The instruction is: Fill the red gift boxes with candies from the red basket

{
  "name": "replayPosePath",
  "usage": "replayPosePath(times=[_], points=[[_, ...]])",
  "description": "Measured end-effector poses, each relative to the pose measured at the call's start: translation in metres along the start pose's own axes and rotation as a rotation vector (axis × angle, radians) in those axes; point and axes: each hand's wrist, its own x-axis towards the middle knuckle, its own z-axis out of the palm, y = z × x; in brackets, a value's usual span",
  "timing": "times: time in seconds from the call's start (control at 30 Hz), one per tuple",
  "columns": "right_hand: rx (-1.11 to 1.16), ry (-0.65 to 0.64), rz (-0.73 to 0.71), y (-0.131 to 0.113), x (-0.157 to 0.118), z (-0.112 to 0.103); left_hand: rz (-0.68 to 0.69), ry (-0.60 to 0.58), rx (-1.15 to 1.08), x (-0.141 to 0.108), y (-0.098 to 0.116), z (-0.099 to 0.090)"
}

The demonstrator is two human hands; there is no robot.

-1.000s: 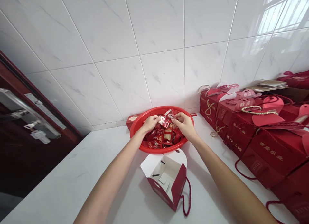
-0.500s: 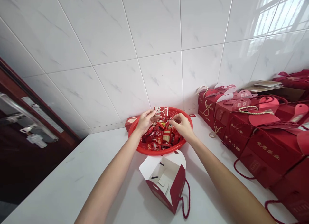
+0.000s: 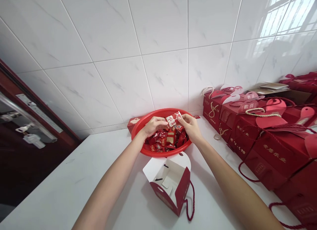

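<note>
A small red-and-white printed packet (image 3: 173, 120) is up over the red plastic basket (image 3: 151, 154). My left hand (image 3: 155, 126) is closed on its left edge, while the fingers of my right hand (image 3: 190, 125) pinch the right end. Below both hands, the basket holds many wrapped sweets (image 3: 163, 139), mostly red with some gold. Just in front of the basket stands an open dark red gift box (image 3: 182, 193), its white inside facing up and bare except for dark cord ends. A dark red cord handle (image 3: 193, 203) hangs at its right side.
Several red gift boxes (image 3: 272, 147) with rope handles line the right of the white table (image 3: 86, 177). Another red box (image 3: 133, 124) is partly hidden behind the basket. A tiled wall (image 3: 111, 88) rises behind, and a door with keys (image 3: 33, 139) is at left.
My right hand has risen from the sweets to the packet's right end. The packet has shifted right and tilted, with my left hand following it. The open box stays in place.
</note>
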Motion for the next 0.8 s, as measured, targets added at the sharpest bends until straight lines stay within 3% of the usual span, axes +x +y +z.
replayPosePath(times=[0.23,0.43,0.53,0.6,0.73,0.8], points=[[0.014,-0.024,-0.016,-0.004,-0.002,-0.001,-0.028,0.024,0.041,-0.002,0.003,0.002],[0.001,-0.041,-0.012,-0.004,-0.002,0.0,-0.053,-0.026,0.044,-0.003,0.001,0.001],[0.003,-0.044,-0.031,-0.004,-0.002,0.0,-0.038,0.02,0.076,0.0,0.0,0.001],[-0.016,-0.032,-0.04,-0.003,-0.002,0.0,0.006,0.13,0.104,0.005,0.0,-0.002],[-0.076,0.009,-0.02,-0.001,-0.001,0.0,-0.044,0.655,0.351,0.012,-0.004,-0.022],[-0.094,0.015,-0.007,0.001,0.0,0.0,-0.124,0.8,0.462,0.011,-0.011,-0.034]])
